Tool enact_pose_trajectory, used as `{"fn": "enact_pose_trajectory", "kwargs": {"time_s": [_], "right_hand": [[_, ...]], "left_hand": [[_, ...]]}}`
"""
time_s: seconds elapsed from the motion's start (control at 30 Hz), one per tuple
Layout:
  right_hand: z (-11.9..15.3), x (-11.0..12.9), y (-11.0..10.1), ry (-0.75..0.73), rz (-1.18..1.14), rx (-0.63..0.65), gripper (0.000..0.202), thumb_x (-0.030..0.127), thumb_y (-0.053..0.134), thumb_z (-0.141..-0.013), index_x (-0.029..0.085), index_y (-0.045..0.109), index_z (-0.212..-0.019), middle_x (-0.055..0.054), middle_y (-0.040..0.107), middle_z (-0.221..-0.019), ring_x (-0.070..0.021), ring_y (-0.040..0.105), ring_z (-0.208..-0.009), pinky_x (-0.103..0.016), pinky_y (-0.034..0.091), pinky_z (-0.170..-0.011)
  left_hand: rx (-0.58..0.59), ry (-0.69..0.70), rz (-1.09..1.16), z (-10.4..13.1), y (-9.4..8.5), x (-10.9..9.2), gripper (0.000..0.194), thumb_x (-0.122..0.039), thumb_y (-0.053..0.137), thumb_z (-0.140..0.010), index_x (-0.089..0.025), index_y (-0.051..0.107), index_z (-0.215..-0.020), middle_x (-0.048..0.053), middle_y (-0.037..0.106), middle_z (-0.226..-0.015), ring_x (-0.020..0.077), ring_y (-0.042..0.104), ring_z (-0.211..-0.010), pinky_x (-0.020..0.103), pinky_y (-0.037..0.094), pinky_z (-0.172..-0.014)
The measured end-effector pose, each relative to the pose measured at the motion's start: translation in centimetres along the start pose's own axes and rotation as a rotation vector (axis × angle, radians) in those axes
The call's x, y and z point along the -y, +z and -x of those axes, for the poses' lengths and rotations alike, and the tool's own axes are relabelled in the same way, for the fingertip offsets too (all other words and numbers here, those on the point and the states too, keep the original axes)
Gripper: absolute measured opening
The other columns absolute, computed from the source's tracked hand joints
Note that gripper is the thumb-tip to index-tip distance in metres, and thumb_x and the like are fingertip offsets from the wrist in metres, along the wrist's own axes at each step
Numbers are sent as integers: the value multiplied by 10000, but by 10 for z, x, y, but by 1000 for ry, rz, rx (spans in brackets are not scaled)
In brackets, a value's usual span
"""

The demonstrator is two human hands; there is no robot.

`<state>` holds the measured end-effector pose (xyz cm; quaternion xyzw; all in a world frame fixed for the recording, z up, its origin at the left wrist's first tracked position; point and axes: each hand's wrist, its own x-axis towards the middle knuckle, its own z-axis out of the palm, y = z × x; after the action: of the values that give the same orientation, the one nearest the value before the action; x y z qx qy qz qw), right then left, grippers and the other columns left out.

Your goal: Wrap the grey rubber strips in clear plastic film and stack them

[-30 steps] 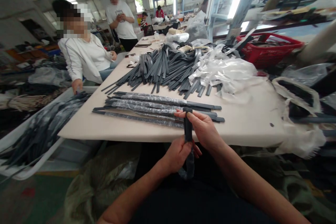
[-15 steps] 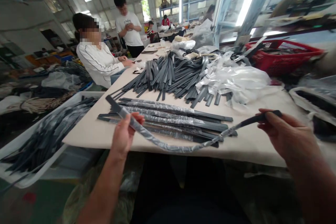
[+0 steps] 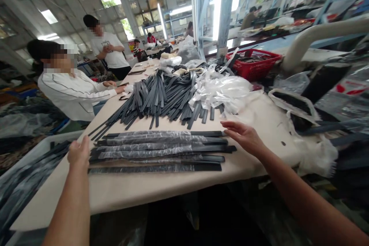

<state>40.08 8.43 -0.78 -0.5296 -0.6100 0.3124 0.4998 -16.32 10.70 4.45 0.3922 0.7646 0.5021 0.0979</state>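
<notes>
Grey straps point(image 3: 144, 168) lying flat, left hand point(image 3: 78, 154) now empty, right hand point(image 3: 243, 136) too

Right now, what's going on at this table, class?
The person's open right hand is at the right ends of the wrapped straps; the left hand is near their left ends, its fingers partly hidden. The straps lie in a rough row on the table. Beyond is a heap of straps, with crumpled plastic at its right.

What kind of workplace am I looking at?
Probably a factory workshop: dark grey strap-like strips heaped on a cream-topped worktable, a red plastic basket, and several people among blue metal frames.
</notes>
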Motion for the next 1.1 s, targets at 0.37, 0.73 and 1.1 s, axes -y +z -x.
{"fn": "enact_pose_trajectory", "kwargs": {"time_s": [0.37,0.73,1.1], "right_hand": [[54,-19,-19,-34,277,-128,246,412,575,-886,238,741,-940,-62,768,-932,-268,725,-843,-389,557,-809],[59,-21,-13,-163,385,-85,209,309,502,-950,240,699,-964,-52,746,-934,-220,704,-814,-321,528,-728],[56,4,4,-278,216,-62,356,204,502,-931,268,623,-1259,-77,656,-1276,-239,658,-1116,-374,553,-941]], "left_hand": [[552,425,-527,37,196,-96,341,-519,624,-763,-219,744,-870,85,769,-967,274,678,-985,320,475,-841],[689,540,-668,65,244,-120,240,-435,638,-738,-200,673,-705,39,710,-687,222,666,-760,283,431,-681],[548,1065,-117,168,81,-151,100,-299,631,-813,-264,540,-792,2,731,-906,219,689,-896,355,475,-927]]}}
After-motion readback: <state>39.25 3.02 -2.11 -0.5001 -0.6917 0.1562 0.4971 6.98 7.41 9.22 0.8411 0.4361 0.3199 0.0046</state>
